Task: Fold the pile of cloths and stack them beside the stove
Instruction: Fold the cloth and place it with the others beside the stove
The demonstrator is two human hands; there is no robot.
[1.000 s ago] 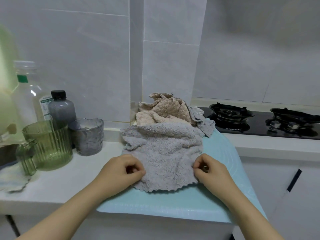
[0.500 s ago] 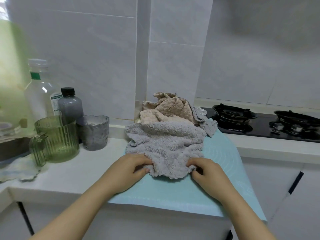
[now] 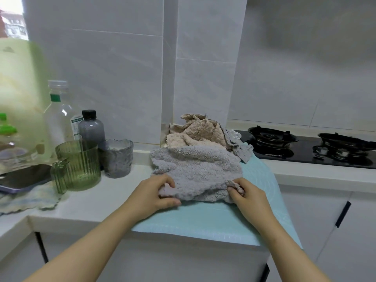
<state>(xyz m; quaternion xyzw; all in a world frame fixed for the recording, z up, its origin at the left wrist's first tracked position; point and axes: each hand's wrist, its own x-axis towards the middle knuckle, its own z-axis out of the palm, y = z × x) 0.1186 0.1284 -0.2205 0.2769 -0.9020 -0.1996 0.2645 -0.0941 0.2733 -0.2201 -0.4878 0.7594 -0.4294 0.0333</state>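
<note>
Head view, entries as we find them. Our left hand (image 3: 154, 195): its fingers (image 3: 168, 183) are curled over the near-left edge of the grey cloth (image 3: 195, 167), thumb beneath, clamped on it. Our right hand (image 3: 246, 197): fingers curled, pinching the near-right corner of the same cloth. Change noted: a second ago we held that near hem spread flat and drawn toward us. Now it is rolled up and bunched between the two sets of fingers, both hands have gone forward, and more bare teal mat (image 3: 203, 218) shows on the wrist side of the fingers. We judge this to be the first fold of the first cloth, the hem going over toward the far edge, with nothing folded or stacked yet. Beyond our fingertips the grey cloth lies on the mat and touches the rest of the heap. Farther beyond them is a crumpled beige cloth (image 3: 197, 133) against the wall corner, with a pale grey cloth (image 3: 243, 151) poking out on its stove side. Well beyond the right fingers sits the black stove (image 3: 305, 147) with two burners. The surface is a white counter (image 3: 97, 200), the mat draped over its front edge. Left of the left fingers: a grey tumbler (image 3: 117, 159), a green ribbed glass (image 3: 79, 165), a dark bottle (image 3: 91, 129), a clear bottle (image 3: 59, 115) and a phone (image 3: 24, 177). The room has white tiled walls and white cabinet doors (image 3: 325, 231) below the right wrist.
</note>
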